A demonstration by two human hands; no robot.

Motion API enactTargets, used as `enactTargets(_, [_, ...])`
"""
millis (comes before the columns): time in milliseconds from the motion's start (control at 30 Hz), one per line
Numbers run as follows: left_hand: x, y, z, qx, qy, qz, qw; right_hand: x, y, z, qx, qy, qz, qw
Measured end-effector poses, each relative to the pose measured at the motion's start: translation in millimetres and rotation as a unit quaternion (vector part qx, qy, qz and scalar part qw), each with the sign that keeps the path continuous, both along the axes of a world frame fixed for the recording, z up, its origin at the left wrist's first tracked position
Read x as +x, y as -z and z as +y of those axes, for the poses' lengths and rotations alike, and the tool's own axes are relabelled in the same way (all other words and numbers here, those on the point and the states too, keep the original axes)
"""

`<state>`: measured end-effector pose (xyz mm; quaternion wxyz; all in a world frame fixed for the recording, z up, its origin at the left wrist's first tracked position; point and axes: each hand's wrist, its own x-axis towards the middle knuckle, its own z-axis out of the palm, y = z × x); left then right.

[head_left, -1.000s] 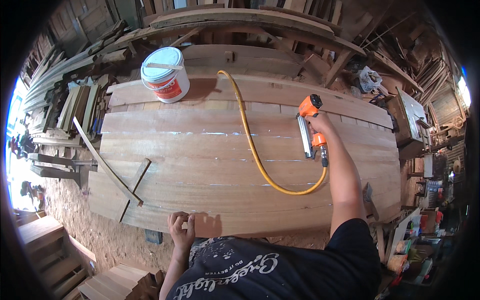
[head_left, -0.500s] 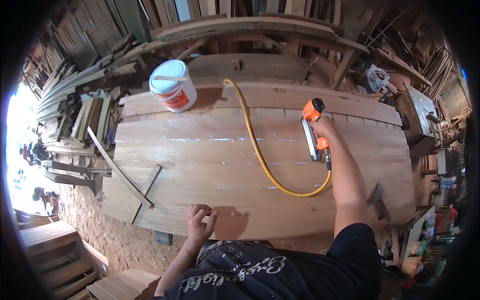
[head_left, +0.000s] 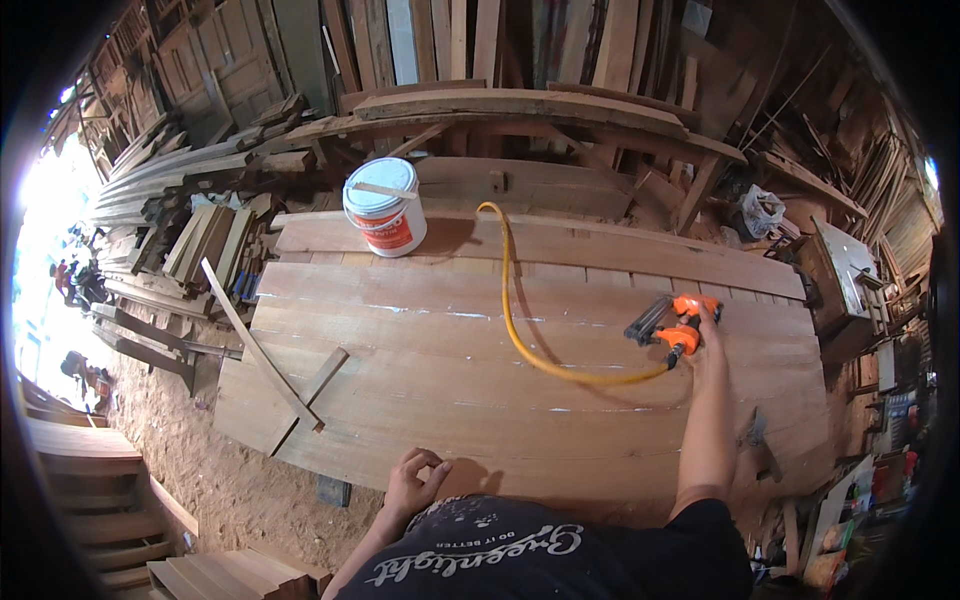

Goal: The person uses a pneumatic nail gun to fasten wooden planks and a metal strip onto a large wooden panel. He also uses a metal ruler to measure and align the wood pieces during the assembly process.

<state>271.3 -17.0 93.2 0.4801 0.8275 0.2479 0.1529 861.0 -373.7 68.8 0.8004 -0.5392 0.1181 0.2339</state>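
My right hand (head_left: 707, 335) grips an orange pneumatic nail gun (head_left: 684, 338) over the right part of a wide panel of wooden boards (head_left: 450, 370). The nail gun is turned so its dark magazine points left; whether it touches the boards, I cannot tell. A yellow air hose (head_left: 515, 330) joins its handle end and curves left and away across the panel. By the panel's near edge, my left hand (head_left: 412, 485) has loosely curled fingers, thumb apart, and nothing visible in it. Whitish streaks mark several seams between the boards.
A white lidded bucket (head_left: 385, 215) with a flat stick on it stands at the far left. Thin wood strips (head_left: 260, 345) cross the panel's left end. A dark hand tool (head_left: 757, 430) lies at the right. Stacked timber (head_left: 190, 240) and a bench (head_left: 540, 105) lie beyond.
My right hand has swung the nail gun round, so its magazine now points left instead of toward me. The hose has shifted with it. The whole view has tilted slightly upward.
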Motion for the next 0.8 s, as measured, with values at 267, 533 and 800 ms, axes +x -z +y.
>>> enactTargets(267, [42.5,5.5,23.3,0.037,0.026,-0.047,0.998,12.7,-8.7,11.3,0.359,0.377,0.053,0.852])
enactTargets(533, [56.7,5.9,40.0,0.053,0.003,-0.033,0.998,-43.8,-10.9,64.2,0.242,0.382,0.09,0.887])
enactTargets(800, [42.3,12.3,35.9,0.034,-0.021,0.017,0.999,-134.5,-7.6,104.9,0.161,0.325,0.202,0.91])
